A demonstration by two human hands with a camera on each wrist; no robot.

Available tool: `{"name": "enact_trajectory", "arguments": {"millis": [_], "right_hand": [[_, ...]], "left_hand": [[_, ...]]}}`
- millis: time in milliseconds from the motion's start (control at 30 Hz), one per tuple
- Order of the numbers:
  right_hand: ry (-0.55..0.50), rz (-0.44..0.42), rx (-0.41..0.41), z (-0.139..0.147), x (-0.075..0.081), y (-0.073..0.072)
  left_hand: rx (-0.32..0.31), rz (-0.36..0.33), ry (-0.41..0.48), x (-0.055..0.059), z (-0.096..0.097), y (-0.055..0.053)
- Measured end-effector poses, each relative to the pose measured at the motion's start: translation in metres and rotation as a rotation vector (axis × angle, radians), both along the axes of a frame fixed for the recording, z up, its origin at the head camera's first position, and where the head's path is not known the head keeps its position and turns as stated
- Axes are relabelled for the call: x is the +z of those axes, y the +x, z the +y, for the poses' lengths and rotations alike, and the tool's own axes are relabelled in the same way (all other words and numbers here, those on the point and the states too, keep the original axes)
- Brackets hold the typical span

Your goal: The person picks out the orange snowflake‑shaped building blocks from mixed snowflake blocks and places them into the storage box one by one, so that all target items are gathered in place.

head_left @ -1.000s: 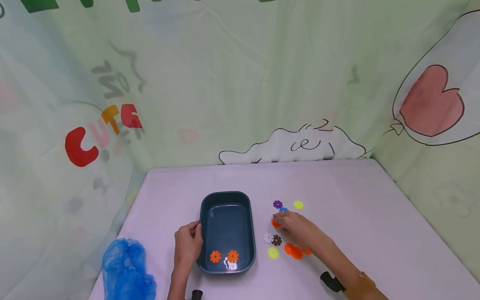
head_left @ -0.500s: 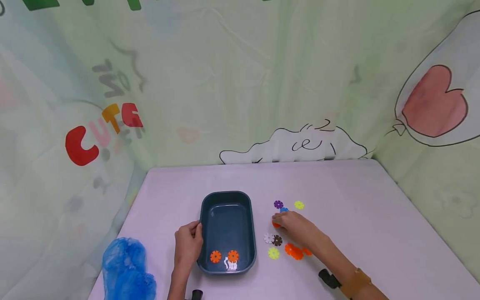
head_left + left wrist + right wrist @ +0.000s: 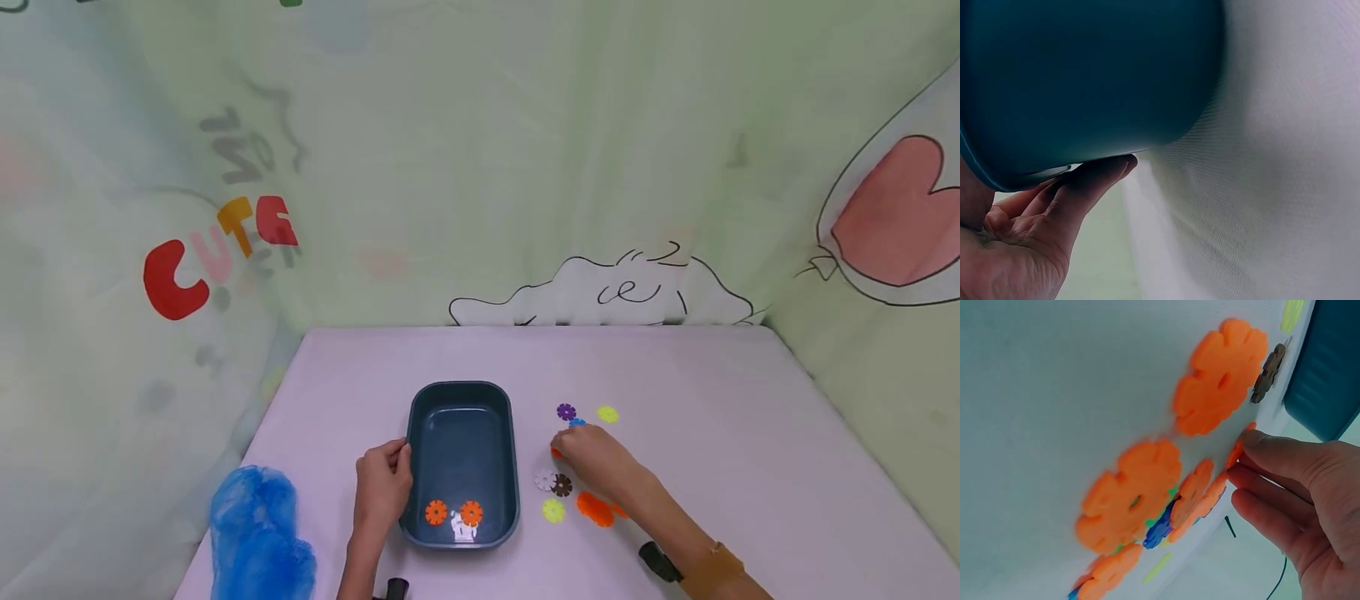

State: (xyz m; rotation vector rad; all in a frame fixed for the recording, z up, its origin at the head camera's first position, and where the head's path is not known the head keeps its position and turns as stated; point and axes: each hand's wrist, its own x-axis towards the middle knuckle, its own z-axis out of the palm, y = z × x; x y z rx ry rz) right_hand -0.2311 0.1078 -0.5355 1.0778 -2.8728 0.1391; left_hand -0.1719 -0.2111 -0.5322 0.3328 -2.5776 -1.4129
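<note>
In the head view, my left hand [image 3: 381,487] holds the left rim of a dark blue tray [image 3: 514,467]. The left wrist view has its fingers against the tray's outer wall [image 3: 1097,75]. Two orange notched plastic discs [image 3: 436,512] lie inside the tray near its front end. To the right of it, my right hand [image 3: 600,460] is down at the table among loose discs. Its thumb and fingers pinch an orange disc [image 3: 1239,447], seen nearly edge-on in the right wrist view. Most of that disc is hidden from the head camera.
Around my right hand lie a purple disc [image 3: 566,412], a blue disc [image 3: 577,422], yellow discs [image 3: 608,414], a white disc [image 3: 545,480], a brown disc [image 3: 562,486] and an orange cluster [image 3: 596,509]. Blue crumpled plastic [image 3: 258,533] sits at the table's left edge.
The head view has shifted slightly. My right hand stays at the same orange disc, its fingertips a little more drawn in around it. My left hand and the tray keep their places.
</note>
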Motion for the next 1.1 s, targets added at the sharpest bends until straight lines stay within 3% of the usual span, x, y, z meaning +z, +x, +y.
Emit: {"name": "enact_trajectory", "arguments": {"millis": [367, 900, 1100], "right_hand": [[0.012, 0.056, 0.039, -0.002, -0.005, -0.005], [-0.054, -0.059, 0.043, -0.005, -0.005, -0.02], [-0.041, -0.125, -0.021, -0.005, -0.002, -0.02]], "left_hand": [[-0.002, 0.004, -0.004, -0.004, 0.001, -0.002], [0.01, 0.014, -0.002, -0.005, -0.003, -0.002], [0.004, 0.013, 0.014, -0.006, -0.001, -0.004]]}}
